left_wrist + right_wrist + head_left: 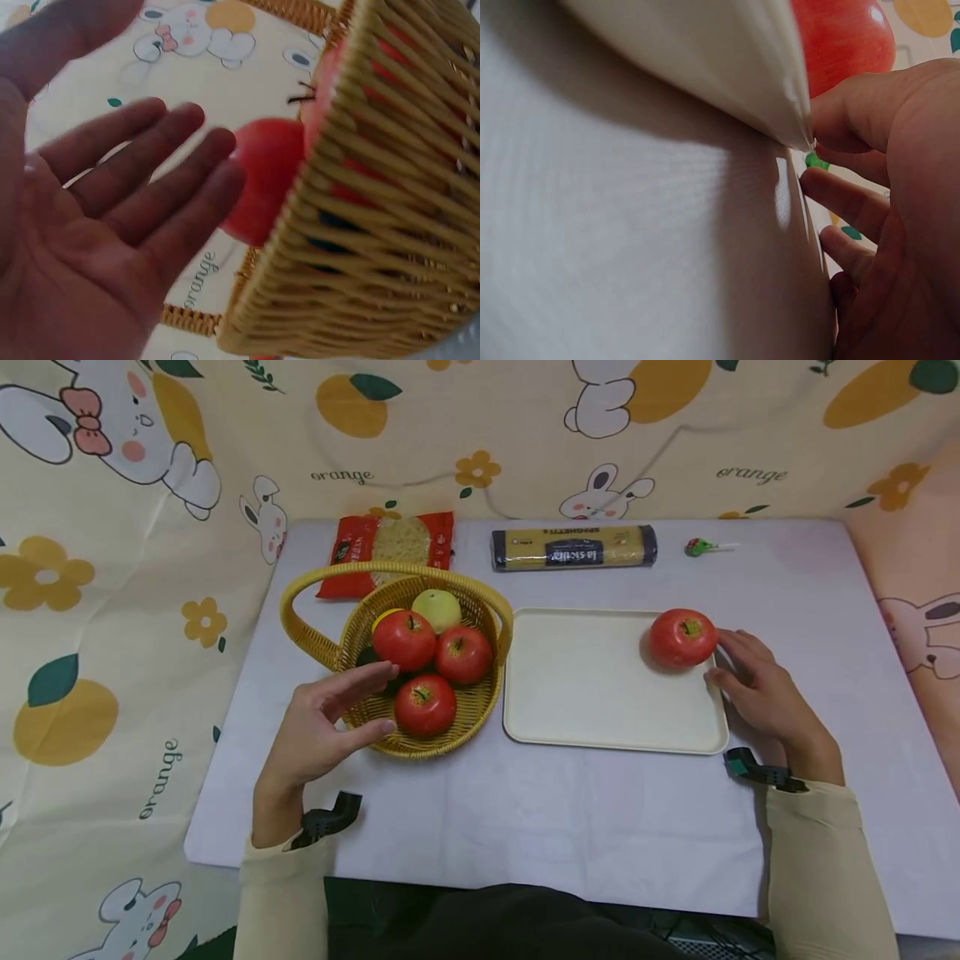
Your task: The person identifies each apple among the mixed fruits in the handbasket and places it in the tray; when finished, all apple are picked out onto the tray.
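A yellow wicker basket with an arched handle holds several red apples and a pale green round fruit. My left hand is at the basket's left side, thumb and fingers spread apart, nothing between them; its palm and nearly straight fingers show in the left wrist view. One red apple sits near the upper right corner of a cream tray. Beside that corner is my right hand, fingers loosely bent. In the right wrist view its thumb lies by the tray's rim, apparently touching it.
Behind the basket lies a red packet of pasta. A spaghetti pack lies behind the tray, with a wrapped lollipop to its right. A patterned cloth hangs at the back and left of the white table.
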Demonstrator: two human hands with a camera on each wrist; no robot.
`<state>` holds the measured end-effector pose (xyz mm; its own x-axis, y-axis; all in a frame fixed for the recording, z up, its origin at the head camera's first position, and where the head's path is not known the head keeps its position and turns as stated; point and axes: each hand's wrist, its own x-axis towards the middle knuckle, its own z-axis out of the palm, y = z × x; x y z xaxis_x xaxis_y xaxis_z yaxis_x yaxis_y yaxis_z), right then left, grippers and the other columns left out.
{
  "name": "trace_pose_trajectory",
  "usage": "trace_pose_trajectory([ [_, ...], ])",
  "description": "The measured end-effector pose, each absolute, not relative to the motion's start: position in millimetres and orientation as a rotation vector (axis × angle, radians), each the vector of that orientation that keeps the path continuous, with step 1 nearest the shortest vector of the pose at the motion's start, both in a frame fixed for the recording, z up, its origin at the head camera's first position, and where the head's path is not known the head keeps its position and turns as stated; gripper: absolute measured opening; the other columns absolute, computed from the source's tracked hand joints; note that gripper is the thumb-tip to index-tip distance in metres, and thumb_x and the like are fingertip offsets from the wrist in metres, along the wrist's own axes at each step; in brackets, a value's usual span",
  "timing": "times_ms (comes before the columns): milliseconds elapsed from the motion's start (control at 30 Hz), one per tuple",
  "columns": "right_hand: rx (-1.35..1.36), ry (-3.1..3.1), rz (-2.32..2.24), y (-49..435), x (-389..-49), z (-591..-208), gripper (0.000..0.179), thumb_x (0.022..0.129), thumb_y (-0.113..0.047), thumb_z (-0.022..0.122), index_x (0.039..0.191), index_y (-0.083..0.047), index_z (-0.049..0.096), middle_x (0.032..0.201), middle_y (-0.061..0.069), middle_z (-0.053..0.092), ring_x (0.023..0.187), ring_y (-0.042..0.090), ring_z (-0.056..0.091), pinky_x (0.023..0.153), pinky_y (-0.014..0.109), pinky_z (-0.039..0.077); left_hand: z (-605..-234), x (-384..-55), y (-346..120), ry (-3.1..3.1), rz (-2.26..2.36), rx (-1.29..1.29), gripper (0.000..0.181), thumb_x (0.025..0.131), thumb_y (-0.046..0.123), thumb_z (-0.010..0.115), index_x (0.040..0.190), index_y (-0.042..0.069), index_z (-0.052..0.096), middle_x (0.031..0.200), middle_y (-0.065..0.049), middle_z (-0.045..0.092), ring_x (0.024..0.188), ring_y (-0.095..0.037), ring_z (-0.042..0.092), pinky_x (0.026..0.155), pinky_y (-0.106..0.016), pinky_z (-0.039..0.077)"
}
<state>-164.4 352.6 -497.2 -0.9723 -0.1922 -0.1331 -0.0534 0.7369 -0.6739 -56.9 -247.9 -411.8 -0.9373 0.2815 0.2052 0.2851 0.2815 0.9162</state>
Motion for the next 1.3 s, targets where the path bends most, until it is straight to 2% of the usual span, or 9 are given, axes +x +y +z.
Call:
trace_pose_trajectory([
  [100,-0.197,2.745,-1.056,352,-165,-497,0.067,0.112,-0.025,0.060,0.174,-0.022,0.033,0.179,0.022,0.025,0.170,0.045,0.009,0.124,0.086,0.014,-417,-58,-244,-2.619,-1.723,-0.472,0.066,0.088,-0.002,0.089,0.149,0.004,0.066,0.148,-0.017,0.069,0.136,-0.027,0.068,0.112,-0.026,0.056],
  [200,-0.200,2.745,-1.064,352,-164,-497,0.067,0.112,-0.024,0.060,0.174,-0.022,0.034,0.179,0.022,0.025,0.169,0.045,0.010,0.124,0.086,0.015,-421,-60,-236,-2.749,-1.584,-0.390,0.063,0.090,0.008,0.091,0.148,0.003,0.067,0.146,-0.016,0.070,0.134,-0.033,0.069,0.111,-0.039,0.059],
  [333,-0.194,2.740,-1.081,351,-163,-496,0.066,0.112,-0.024,0.060,0.173,-0.022,0.035,0.179,0.022,0.025,0.170,0.044,0.008,0.124,0.086,0.013,-418,-63,-223,-2.914,-1.355,-0.297,0.063,0.090,0.017,0.092,0.147,0.003,0.067,0.144,-0.017,0.071,0.134,-0.037,0.067,0.112,-0.058,0.057],
  [633,-0.180,2.734,-1.075,350,-162,-496,0.067,0.113,-0.026,0.060,0.174,-0.021,0.032,0.181,0.021,0.023,0.171,0.043,0.005,0.125,0.086,0.011,-420,-65,-207,-3.050,-1.153,-0.309,0.064,0.090,0.019,0.092,0.147,0.004,0.066,0.146,-0.017,0.070,0.136,-0.037,0.065,0.115,-0.059,0.055],
  [1000,-0.176,2.738,-1.061,351,-162,-496,0.068,0.113,-0.027,0.060,0.174,-0.019,0.031,0.181,0.021,0.022,0.171,0.042,0.003,0.126,0.084,0.011,-424,-66,-190,-3.194,-1.005,-0.283,0.089,0.083,0.033,0.098,0.160,0.016,0.056,0.148,-0.010,0.068,0.134,-0.035,0.065,0.109,-0.062,0.058],
  [1300,-0.178,2.743,-1.055,351,-161,-495,0.068,0.113,-0.028,0.060,0.174,-0.019,0.031,0.181,0.022,0.022,0.171,0.042,0.004,0.126,0.084,0.010,-426,-65,-194,-3.096,-1.065,-0.340,0.089,0.081,0.031,0.099,0.157,0.014,0.057,0.151,-0.011,0.065,0.137,-0.034,0.062,0.108,-0.062,0.059],
])
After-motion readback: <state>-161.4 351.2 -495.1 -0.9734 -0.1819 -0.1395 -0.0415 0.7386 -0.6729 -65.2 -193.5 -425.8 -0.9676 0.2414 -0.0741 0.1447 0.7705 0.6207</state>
